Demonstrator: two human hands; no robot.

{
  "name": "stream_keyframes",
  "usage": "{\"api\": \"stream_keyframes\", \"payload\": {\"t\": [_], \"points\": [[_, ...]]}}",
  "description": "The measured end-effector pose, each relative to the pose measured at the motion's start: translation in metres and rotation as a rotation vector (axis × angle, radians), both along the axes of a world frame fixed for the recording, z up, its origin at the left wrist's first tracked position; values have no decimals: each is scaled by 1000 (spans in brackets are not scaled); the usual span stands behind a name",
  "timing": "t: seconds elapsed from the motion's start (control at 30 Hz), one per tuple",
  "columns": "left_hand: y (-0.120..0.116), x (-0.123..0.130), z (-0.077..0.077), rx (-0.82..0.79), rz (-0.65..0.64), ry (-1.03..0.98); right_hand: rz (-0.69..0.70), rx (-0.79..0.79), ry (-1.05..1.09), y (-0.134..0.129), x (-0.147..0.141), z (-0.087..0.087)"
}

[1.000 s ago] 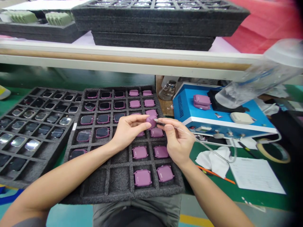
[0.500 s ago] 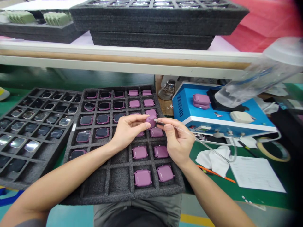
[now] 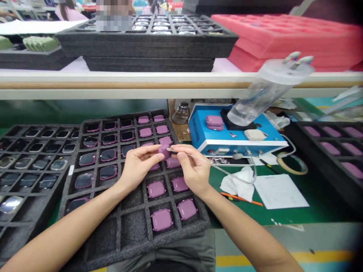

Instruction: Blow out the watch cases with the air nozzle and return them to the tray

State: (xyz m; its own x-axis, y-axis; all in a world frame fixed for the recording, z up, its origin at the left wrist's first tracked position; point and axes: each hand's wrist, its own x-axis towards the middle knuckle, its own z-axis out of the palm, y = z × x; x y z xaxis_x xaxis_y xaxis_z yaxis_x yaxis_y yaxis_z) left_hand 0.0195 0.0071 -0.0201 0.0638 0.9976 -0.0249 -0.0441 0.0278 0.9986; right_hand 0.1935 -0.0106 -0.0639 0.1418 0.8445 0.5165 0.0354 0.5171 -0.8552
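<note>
Between the thumb and fingers of my left hand (image 3: 137,164) is a purple watch case (image 3: 163,150), tilted up above the tray. My right hand (image 3: 195,172) pinches a thin needle-tipped dispensing tool (image 3: 173,151), its tip at the held case; whether they touch I cannot tell. From this tool a clear tube (image 3: 238,177) curves toward the blue machine (image 3: 198,126). Below my hands is a black foam tray (image 3: 133,228). Purple watch cases (image 3: 162,220) fill several right-hand cells, and cases with dark screens (image 3: 108,172) sit in the left-hand ones.
Another foam tray (image 3: 27,211) with watch parts adjoins on the left. A clear cylinder (image 3: 256,98) and purple cases (image 3: 214,121) stand on the machine. A white cloth (image 3: 239,181), paper sheet (image 3: 280,192) and tape roll (image 3: 292,164) lie right. A shelf edge (image 3: 141,85) crosses behind.
My view has tilted up and turned right, so the scene sits lower and further left. Both hands keep their hold on the watch case and the dispensing tool.
</note>
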Motion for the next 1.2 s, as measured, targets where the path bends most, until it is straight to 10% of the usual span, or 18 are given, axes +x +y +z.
{"api": "stream_keyframes", "payload": {"t": [1.2], "points": [[1,1,3,-14,11,6,33,2,38,2,-2,3]]}}
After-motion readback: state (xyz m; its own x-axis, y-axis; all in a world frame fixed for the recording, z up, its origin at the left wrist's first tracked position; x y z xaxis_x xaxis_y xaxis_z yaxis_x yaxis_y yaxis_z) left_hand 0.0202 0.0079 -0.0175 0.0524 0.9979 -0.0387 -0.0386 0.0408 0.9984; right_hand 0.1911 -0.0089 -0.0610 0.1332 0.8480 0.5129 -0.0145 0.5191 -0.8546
